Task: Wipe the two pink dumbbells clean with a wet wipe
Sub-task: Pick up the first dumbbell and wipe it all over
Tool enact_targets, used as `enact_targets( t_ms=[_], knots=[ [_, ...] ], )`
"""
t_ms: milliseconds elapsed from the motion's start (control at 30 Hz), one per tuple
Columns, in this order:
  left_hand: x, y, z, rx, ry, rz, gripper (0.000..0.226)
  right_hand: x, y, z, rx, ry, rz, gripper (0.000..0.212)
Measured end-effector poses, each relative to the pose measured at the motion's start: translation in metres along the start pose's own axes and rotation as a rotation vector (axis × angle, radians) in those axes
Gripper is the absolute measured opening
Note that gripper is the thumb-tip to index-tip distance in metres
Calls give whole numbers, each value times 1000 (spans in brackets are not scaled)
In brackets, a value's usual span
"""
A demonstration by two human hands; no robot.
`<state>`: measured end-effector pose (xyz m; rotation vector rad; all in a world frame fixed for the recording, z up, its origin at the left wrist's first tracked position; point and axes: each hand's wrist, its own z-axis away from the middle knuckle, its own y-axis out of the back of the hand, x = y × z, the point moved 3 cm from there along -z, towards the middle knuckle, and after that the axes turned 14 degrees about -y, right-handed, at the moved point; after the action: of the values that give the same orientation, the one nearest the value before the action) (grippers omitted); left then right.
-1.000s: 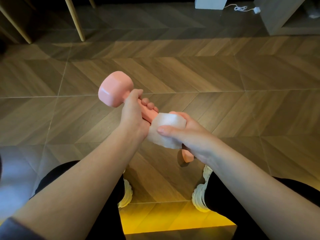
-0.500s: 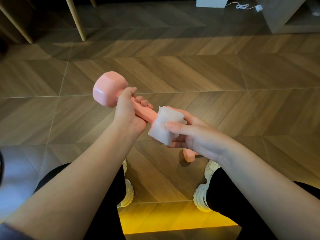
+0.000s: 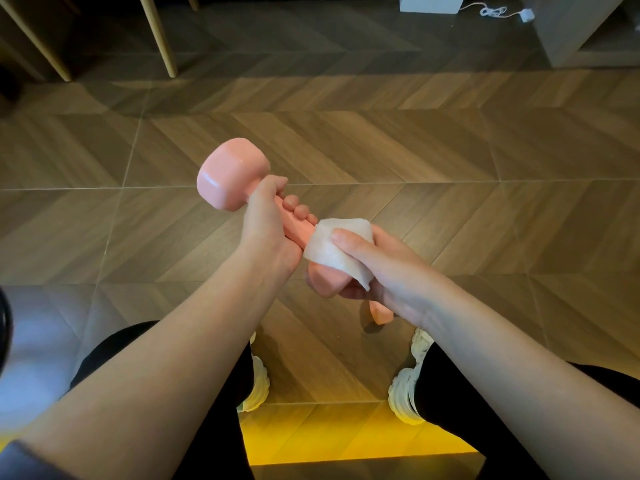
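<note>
I hold one pink dumbbell (image 3: 232,178) slanted above the floor, its far head up and to the left. My left hand (image 3: 266,233) grips its handle just below that head. A folded white wet wipe (image 3: 329,247) lies over the lower handle and the near head. My right hand (image 3: 381,265) grips the wipe there, thumb on top and fingers curled under the near head. A second pink piece (image 3: 381,313), probably the other dumbbell, sits on the floor below my right wrist, mostly hidden.
Wooden herringbone floor (image 3: 450,202) spreads all around. My knees and white shoes (image 3: 405,393) are at the bottom. Wooden furniture legs (image 3: 159,39) stand at the back left. A white box with a cable (image 3: 433,3) and a grey cabinet (image 3: 581,36) stand at the back right.
The dumbbell's far head swung a little left and came back. My right hand, more spread half a second ago, has closed round the wipe on the near end.
</note>
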<state>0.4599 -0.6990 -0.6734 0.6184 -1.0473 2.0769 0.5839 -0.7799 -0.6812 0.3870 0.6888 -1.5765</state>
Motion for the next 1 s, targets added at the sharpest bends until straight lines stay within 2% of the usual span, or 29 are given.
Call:
enact_targets(
  t_ms=[133, 333, 533, 700, 1000],
  knots=[
    [-2, 0, 0, 18, 3, -25, 25, 7, -3, -4, 56, 40, 74, 80],
    [6, -1, -4, -6, -16, 40, 26, -1, 1, 5, 49, 154, 175, 61],
    [13, 1, -8, 0, -7, 118, 28, -5, 4, 9, -191, 98, -26, 46],
    [16, 2, -8, -5, -39, 137, 27, -4, 3, 4, -242, 29, -214, 26],
    [10, -4, 1, -83, -94, 70, 31, 5, -5, 5, -278, -206, -217, 71]
  ],
)
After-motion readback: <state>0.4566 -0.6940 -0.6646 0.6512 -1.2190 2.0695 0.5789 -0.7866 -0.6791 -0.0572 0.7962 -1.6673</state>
